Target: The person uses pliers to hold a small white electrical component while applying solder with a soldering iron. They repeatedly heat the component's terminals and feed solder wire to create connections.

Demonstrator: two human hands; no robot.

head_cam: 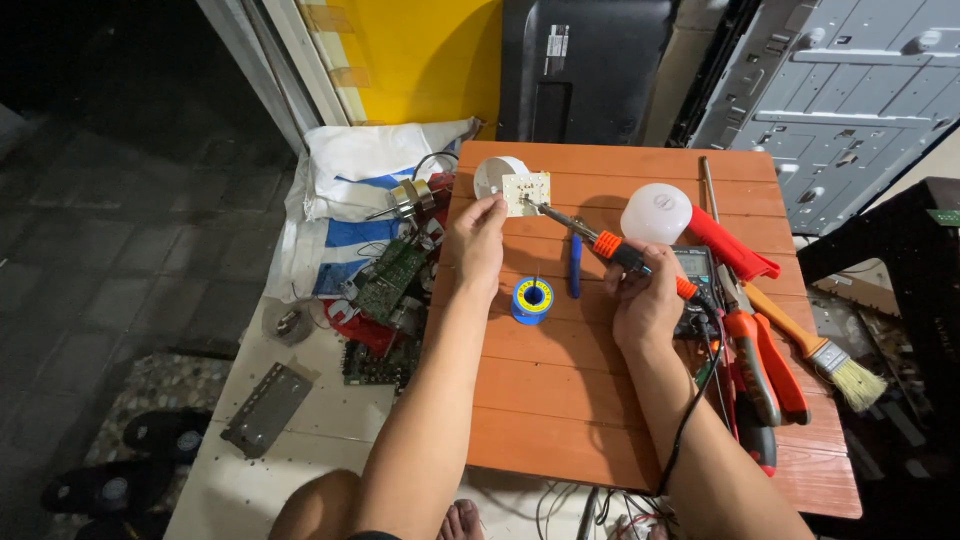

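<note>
My left hand [478, 240] pinches the edge of a small pale circuit board [526, 193] that sits against a white lamp housing [494, 172] on the wooden table [560, 420]. In my right hand [645, 300] is an orange and black soldering iron [600, 240], held so that its metal tip touches the board's right side. A blue spool of solder wire [532, 299] stands between my two hands. A blue pen-like tool [575, 265] lies just beside the spool.
A white bulb dome [656, 212], a multimeter [697, 268], orange pliers [765, 360], a red tool [733, 246] and a paintbrush [825, 352] crowd the table's right side. Green circuit boards [388, 280] and a white sack [350, 180] lie on the floor at left.
</note>
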